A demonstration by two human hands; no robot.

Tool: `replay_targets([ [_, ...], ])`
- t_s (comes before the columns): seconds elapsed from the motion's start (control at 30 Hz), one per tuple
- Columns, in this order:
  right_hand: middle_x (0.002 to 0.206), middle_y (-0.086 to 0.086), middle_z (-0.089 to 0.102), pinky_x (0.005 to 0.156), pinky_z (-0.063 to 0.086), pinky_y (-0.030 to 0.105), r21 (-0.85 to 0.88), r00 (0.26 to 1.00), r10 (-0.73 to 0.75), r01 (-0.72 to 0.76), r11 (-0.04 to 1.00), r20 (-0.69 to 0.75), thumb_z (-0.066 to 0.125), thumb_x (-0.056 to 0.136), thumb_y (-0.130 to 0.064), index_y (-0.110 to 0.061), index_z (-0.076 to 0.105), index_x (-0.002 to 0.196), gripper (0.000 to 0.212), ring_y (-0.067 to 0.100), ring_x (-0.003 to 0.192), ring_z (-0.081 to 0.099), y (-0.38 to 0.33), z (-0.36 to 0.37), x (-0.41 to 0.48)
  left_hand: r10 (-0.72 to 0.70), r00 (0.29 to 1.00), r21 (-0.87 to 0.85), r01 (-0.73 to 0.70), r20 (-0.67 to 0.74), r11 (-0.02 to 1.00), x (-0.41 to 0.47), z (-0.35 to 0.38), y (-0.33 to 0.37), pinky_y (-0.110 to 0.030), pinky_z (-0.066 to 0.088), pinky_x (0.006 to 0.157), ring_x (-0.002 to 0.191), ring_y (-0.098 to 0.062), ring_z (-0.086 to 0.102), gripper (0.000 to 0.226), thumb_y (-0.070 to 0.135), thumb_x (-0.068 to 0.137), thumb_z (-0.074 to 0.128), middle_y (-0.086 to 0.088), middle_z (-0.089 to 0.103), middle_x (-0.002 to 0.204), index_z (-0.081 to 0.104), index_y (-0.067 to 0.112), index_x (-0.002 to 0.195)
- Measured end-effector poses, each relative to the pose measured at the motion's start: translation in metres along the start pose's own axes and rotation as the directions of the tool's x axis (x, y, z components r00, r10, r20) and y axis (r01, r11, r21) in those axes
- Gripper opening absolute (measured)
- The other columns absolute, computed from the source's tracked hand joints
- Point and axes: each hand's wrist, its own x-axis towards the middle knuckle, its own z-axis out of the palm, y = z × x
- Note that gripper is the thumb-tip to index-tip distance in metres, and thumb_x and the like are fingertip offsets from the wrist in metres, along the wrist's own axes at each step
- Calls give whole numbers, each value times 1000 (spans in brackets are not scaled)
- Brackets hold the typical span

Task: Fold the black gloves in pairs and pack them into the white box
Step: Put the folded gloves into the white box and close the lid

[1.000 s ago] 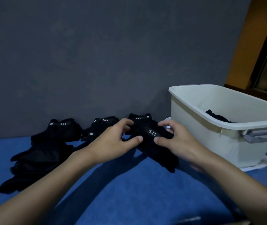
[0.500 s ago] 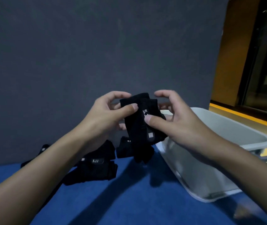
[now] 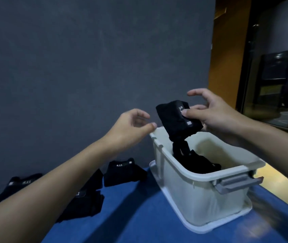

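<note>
— Is the white box open above?
— Yes. Packed gloves cover its near floor; the far side is bare. The folded pair in my right hand hangs over it.
— Left side?
— My left hand hovers beside the rim, above loose gloves.

**Two bare arms, two bare hands**

We see both arms uncovered for their whole visible length. The left forearm and the right forearm are bare from the frame's edge up to the wrist. The left hand and the right hand are bare as well. Both forearms look slim and smooth to us, narrowing evenly toward the wrists. The nails are cut short, as we can tell on the left thumb and the right thumb. Dim light leaves the undersides in shadow.
</note>
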Motion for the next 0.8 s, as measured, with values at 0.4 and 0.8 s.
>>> replay_targets([
  [0.4,92,19,70,51,48,28,-225,957,270,-241,944,106,68,87,-9,-26,63,114,32,19,59,61,81,3,57,-49,982,412,-32,184,911,19,30,-48,-14,31,101,131,3,43,64,53,87,65,18,48,141,51,21,140],
  [0.8,114,2,67,83,50,25,-523,934,294,-150,839,205,67,88,-39,-28,58,129,43,17,97,65,114,5,61,12,986,359,-72,167,930,20,33,-64,-21,36,108,128,4,46,66,55,87,63,19,50,134,51,21,143],
])
